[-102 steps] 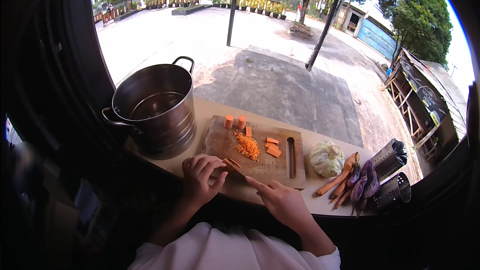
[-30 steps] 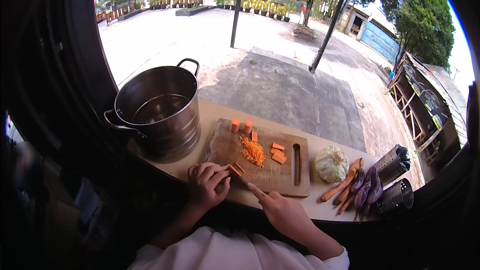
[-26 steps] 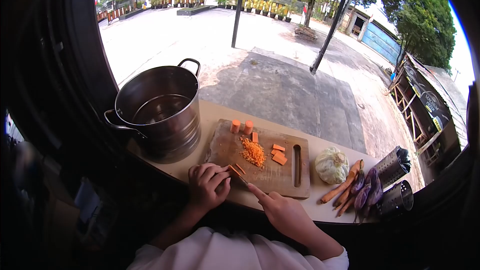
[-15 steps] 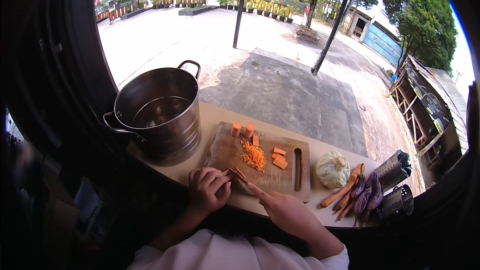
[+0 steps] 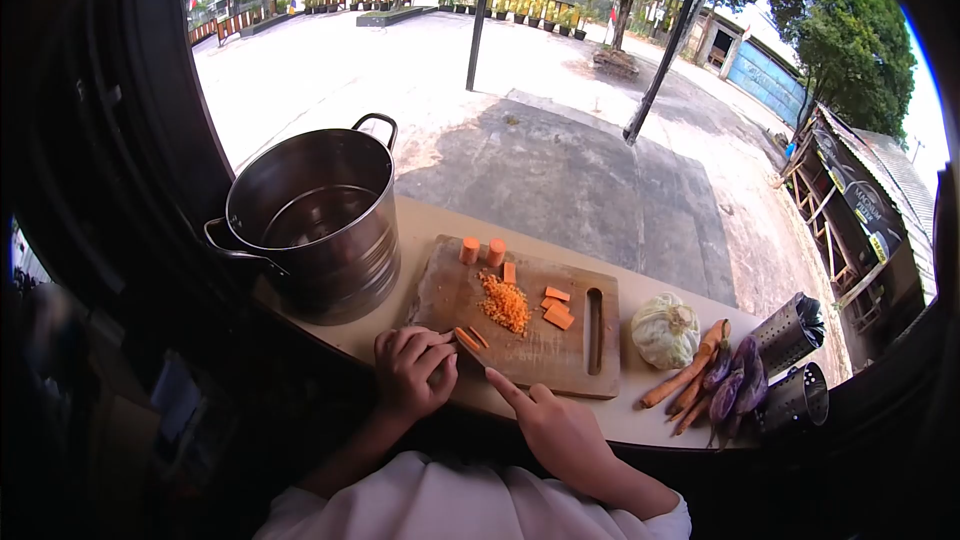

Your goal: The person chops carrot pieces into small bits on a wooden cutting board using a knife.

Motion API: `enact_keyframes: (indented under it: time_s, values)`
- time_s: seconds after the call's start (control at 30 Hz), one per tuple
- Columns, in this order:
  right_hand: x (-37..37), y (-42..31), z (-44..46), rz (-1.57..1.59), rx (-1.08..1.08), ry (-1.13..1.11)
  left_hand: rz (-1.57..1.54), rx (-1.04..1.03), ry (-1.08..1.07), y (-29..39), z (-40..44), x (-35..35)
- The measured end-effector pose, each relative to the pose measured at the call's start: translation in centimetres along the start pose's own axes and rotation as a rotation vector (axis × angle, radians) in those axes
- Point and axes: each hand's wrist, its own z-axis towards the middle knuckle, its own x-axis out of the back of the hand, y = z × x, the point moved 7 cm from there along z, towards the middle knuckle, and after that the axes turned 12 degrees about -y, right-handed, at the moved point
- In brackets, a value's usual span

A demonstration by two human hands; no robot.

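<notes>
A wooden cutting board (image 5: pixel 540 360) lies on the counter, with a heap of finely chopped carrot (image 5: pixel 504 304) on it. At the board's near left edge, my left hand (image 5: pixel 415 372) has its fingers curled against a carrot piece (image 5: pixel 467 340); a thin carrot strip lies beside it. My right hand (image 5: pixel 558 430) is closed on a knife (image 5: pixel 479 358), its index finger stretched along the blade, which is beside the carrot piece. Flat carrot slices (image 5: pixel 558 315) rest near the board's slot. Two short carrot chunks (image 5: pixel 469 251) stand at the far left edge.
A large metal pot (image 5: pixel 315 230) stands left of the board. To the right are a cabbage (image 5: pixel 665 331), whole carrots (image 5: pixel 683 376), purple eggplants (image 5: pixel 738 380) and two perforated metal holders (image 5: pixel 790 332) on the counter (image 5: pixel 600 428). Beyond it lies a paved yard.
Compared with half a second ago, my right hand and the knife have shifted slightly toward my body and left. The view has moved a little. My left hand stays by the carrot piece.
</notes>
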Motion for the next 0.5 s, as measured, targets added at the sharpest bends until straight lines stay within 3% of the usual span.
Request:
enact_keyframes:
  time_s: [0.5]
  values:
    - [0.32,1.06,-0.26,0.256,0.090,0.063,-0.006,0.012,-0.032,0.12,-0.07,0.07]
